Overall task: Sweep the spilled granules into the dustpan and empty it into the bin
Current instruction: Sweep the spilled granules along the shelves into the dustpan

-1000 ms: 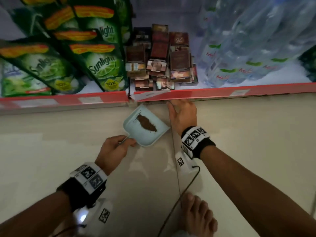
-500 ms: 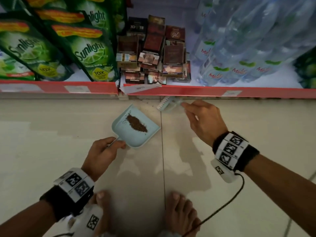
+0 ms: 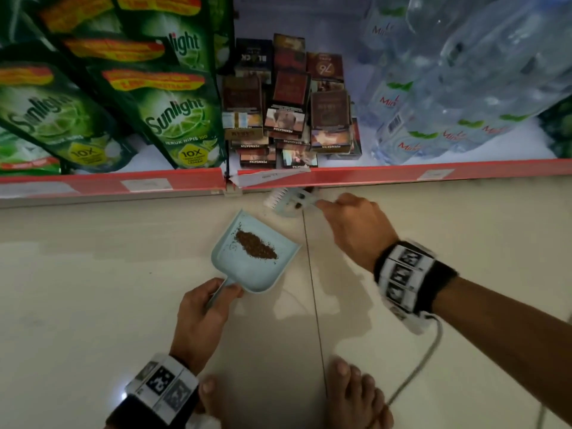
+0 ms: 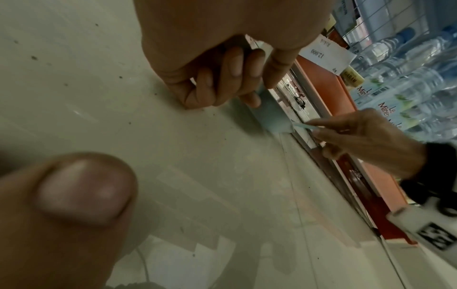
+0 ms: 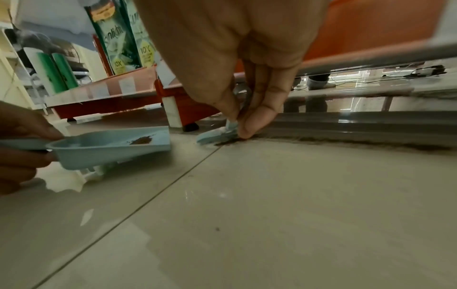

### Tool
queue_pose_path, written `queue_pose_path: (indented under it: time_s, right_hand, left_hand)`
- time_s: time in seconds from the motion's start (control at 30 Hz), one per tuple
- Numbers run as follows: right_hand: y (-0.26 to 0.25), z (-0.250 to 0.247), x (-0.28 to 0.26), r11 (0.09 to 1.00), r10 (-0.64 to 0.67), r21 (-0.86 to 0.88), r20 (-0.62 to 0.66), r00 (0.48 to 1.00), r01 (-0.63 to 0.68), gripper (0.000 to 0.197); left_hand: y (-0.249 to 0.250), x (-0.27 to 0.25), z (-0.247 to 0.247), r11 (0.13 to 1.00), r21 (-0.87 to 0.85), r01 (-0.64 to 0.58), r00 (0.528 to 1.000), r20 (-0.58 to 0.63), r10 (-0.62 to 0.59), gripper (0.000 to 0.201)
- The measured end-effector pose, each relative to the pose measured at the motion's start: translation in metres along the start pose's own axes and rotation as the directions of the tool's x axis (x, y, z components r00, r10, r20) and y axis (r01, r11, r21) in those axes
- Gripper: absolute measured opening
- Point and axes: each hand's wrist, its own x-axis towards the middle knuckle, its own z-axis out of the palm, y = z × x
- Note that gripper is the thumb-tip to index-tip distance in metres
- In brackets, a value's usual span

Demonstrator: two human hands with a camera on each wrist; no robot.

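Pale blue plastic, the dustpan (image 3: 257,258) looks light and stiff, best held level by its thin handle so the loose brown granules (image 3: 256,245) heaped in its middle do not slide out. It sits on the tiled floor (image 3: 93,274) below the red shelf edge (image 3: 402,173). The left hand (image 3: 201,311) curls round that handle; the right hand (image 3: 353,224) pinches a small brush (image 3: 289,201) beside the pan's mouth, over more grains along the shelf foot

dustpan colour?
Pale blue dustpan, brown granules inside; clearest in the head view.
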Motion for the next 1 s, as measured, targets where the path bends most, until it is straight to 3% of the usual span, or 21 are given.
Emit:
queue_pose_path:
  time_s: [0.07, 0.13, 0.2, 0.3, 0.47, 0.63, 0.7, 0.8, 1.0]
  right_hand:
    - [0.019, -0.017, -0.015, 0.999, 0.009, -0.034, 0.000, 1.000, -0.009, 0.040]
    - [0.032, -0.029, -0.021, 0.998, -0.056, -0.002, -0.106, 0.993, 0.056, 0.034]
    - [0.033, -0.032, -0.017, 0.981, -0.176, 0.036, -0.241, 0.955, 0.190, 0.027]
    - [0.014, -0.024, 0.002, 0.930, -0.304, 0.095, -0.341, 0.890, 0.354, 0.020]
    - [-0.026, -0.005, 0.020, 0.925, -0.253, 0.235, -0.202, 0.946, 0.298, 0.026]
    - [-0.010, -0.018, 0.005, 0.957, -0.286, -0.025, 0.082, 0.955, 0.288, 0.043]
    - [0.005, -0.031, -0.006, 0.943, -0.330, -0.026, 0.047, 0.943, 0.331, 0.038]
    - [0.018, -0.040, -0.014, 0.918, -0.388, 0.038, -0.110, 0.915, 0.394, 0.025]
    - [-0.017, -0.021, 0.010, 0.877, -0.408, 0.187, -0.201, 0.891, 0.443, 0.027]
  left_hand:
    - [-0.002, -0.001, 0.000, 1.000, -0.012, -0.011, 1.000, -0.005, 0.011, 0.027]
    - [-0.005, 0.000, 0.000, 0.999, -0.043, -0.013, 1.000, -0.017, 0.013, 0.034]
    - [-0.008, -0.002, 0.001, 0.997, -0.073, -0.034, 0.999, -0.031, 0.031, 0.040]
    - [-0.007, -0.008, -0.002, 0.997, -0.038, -0.067, 0.997, -0.028, 0.065, 0.026]
    - [-0.009, -0.023, -0.013, 0.999, 0.020, -0.051, 0.994, -0.101, 0.053, 0.024]
    - [-0.006, -0.038, -0.015, 0.999, -0.041, -0.007, 0.987, -0.162, 0.000, 0.034]
    - [-0.003, -0.043, -0.015, 0.998, -0.051, -0.023, 0.984, -0.176, 0.014, 0.034]
    - [-0.004, -0.048, -0.014, 0.999, -0.023, -0.032, 0.985, -0.172, 0.027, 0.029]
    - [0.003, -0.053, -0.010, 1.000, -0.022, -0.022, 0.990, -0.140, 0.018, 0.028]
